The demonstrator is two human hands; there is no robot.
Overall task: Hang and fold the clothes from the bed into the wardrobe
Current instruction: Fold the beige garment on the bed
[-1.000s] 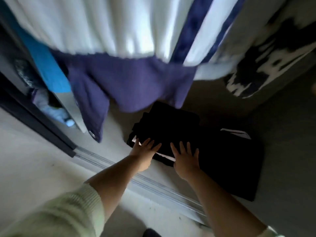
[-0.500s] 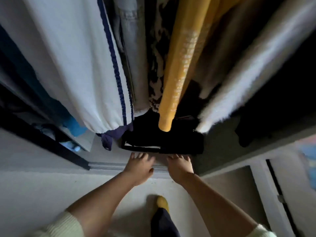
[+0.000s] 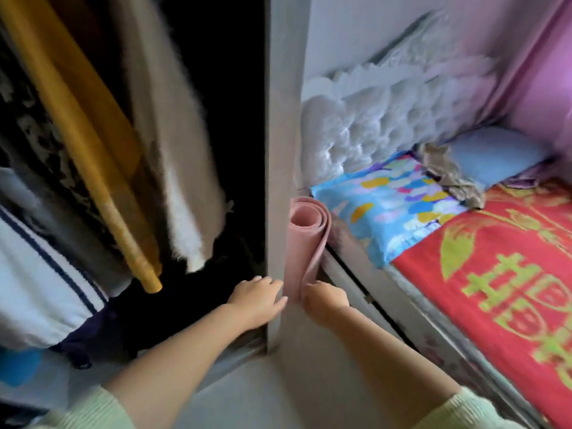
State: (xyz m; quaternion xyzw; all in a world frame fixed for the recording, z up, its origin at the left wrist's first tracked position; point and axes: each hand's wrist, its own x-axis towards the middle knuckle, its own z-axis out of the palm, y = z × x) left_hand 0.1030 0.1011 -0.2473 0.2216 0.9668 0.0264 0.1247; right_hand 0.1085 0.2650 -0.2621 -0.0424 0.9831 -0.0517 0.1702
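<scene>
1. The hands have been lifted off the folded black garments on the wardrobe floor, where they lay flat a second ago, and the view has been swung to the right; the bed [image 3: 483,274] is now brought into sight beyond the right hand.
2. From this it is judged that one folded item has been put away and that the next piece is to be fetched from the bed.
3. The only loose clothing seen on the bed is a crumpled beige-grey garment [image 3: 448,173], well beyond and to the right of the right hand, lying between the blue patterned pillow [image 3: 387,205] and the plain blue pillow [image 3: 495,156].
4. The left hand [image 3: 257,300] is held out with its fingers nearly straight and together, nothing being gripped; its fingertips are at the edge of the wardrobe side panel [image 3: 283,150].
5. The right hand [image 3: 326,300] is seen from the back, its fingers bent loosely downward; nothing is held as far as can be seen, though the fingertips are hidden.
6. A rolled pink mat [image 3: 305,236] is stood just beyond the gap between both hands, against the panel.
7. Hung clothes, among them a yellow garment [image 3: 93,162], are left of the left hand.
8. Both forearms are stretched forward, bare below pale green sleeves.
</scene>
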